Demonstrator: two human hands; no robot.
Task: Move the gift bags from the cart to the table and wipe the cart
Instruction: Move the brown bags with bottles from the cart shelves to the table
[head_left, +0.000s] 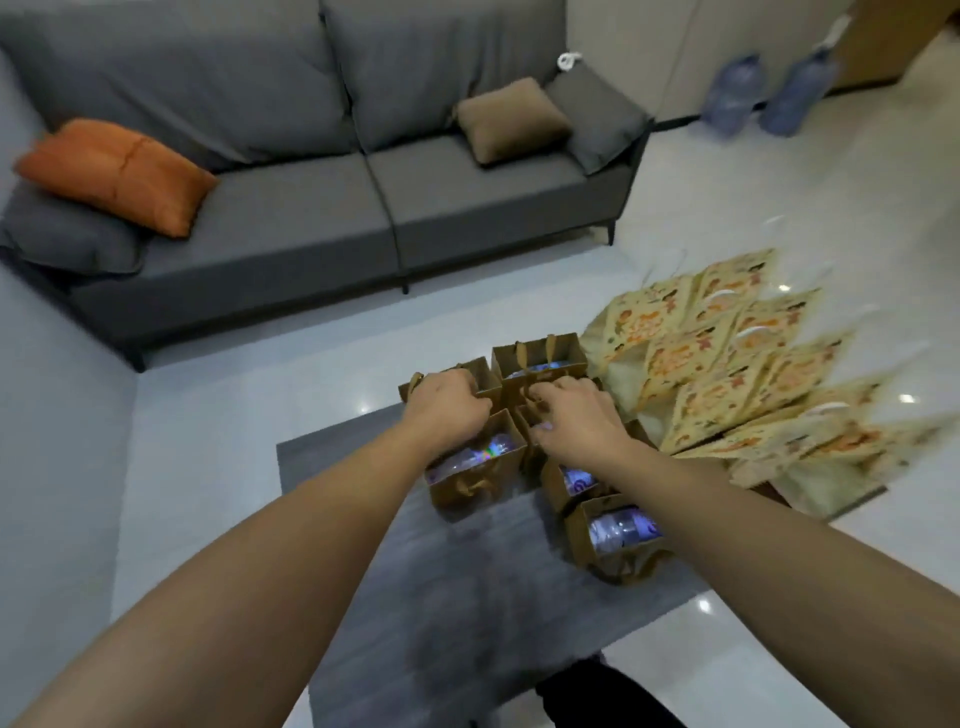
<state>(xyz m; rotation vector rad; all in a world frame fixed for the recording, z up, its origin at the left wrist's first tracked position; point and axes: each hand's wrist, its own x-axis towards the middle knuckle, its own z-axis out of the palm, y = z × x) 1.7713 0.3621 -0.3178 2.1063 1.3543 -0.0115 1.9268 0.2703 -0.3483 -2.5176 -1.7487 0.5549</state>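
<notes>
Both forearms are bare — no sleeves, watch or rings show. The right hand (576, 415) has a pale-painted thumbnail. Dark clothing shows below.

The room was evenly, coolly lit from above, and small white glints dotted the glossy floor (779, 197). Motion blur smeared the patterned bags (727, 364) at right and the far water jugs (769, 93). Wide-angle distortion bent the sofa (291, 218) and the frame edges.
</notes>
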